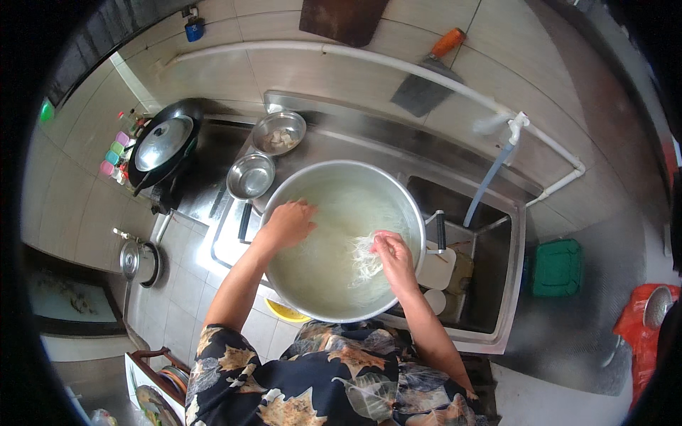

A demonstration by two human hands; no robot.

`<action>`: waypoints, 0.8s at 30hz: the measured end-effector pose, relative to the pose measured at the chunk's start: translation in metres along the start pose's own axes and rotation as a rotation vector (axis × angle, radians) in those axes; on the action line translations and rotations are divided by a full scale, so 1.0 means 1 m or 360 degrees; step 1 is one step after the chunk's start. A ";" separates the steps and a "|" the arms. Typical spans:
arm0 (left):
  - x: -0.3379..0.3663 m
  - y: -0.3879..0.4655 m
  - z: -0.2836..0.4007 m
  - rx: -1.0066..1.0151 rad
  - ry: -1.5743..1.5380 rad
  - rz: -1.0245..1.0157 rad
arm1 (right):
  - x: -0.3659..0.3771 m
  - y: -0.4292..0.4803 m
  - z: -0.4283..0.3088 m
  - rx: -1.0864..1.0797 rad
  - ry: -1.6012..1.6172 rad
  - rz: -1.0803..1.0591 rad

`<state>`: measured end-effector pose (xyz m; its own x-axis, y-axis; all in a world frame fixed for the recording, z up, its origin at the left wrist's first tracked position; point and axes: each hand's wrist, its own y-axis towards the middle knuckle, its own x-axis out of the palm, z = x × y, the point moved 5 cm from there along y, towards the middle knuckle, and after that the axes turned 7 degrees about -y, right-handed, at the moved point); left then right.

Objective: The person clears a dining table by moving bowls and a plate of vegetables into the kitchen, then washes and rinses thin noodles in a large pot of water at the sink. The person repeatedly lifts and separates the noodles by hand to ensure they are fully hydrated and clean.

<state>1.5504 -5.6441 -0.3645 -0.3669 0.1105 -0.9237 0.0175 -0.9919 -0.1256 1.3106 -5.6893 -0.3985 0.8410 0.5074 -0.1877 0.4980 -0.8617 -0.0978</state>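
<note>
A large aluminium pot [341, 207] full of cloudy, pale water stands in front of me. My right hand [394, 258] is over its right half, with the fingers closed on a clump of thin white shreds [366, 261]. Part of the clump hangs down to the water. On the left side of the pot, my left hand [292, 221] reaches over the rim. Its fingertips are at or under the cloudy surface, and whether they hold anything cannot be made out.
Left of the pot are a small steel saucepan [250, 175] and a steel bowl with pale pieces [281, 139]. A lidded wok [164, 144] stands farther left. At right, a sink [506, 298] holds a white container [438, 266] beneath a grey hose [487, 186]. A yellow basin [286, 310] is below.
</note>
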 end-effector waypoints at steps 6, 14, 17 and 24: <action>0.031 0.079 0.004 0.0104 -0.0328 -0.0136 | 0.002 -0.001 -0.004 -0.0341 -0.0700 0.0162; 0.108 0.146 0.014 0.0037 -0.0644 -0.0713 | -0.012 0.002 0.005 -0.0021 -0.0218 0.0371; 0.141 0.155 0.019 0.0095 -0.0671 -0.0853 | -0.011 0.000 0.006 -0.0029 0.0143 0.0323; 0.122 0.121 0.031 0.0093 -0.1567 -0.1000 | -0.014 0.001 0.001 -0.0148 -0.0034 0.0388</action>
<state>1.4788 -5.7524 -0.4810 -0.8587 0.5120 -0.0224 -0.4567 -0.7843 -0.4200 1.2989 -5.6973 -0.3964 0.9344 0.2835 -0.2155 0.2992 -0.9532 0.0430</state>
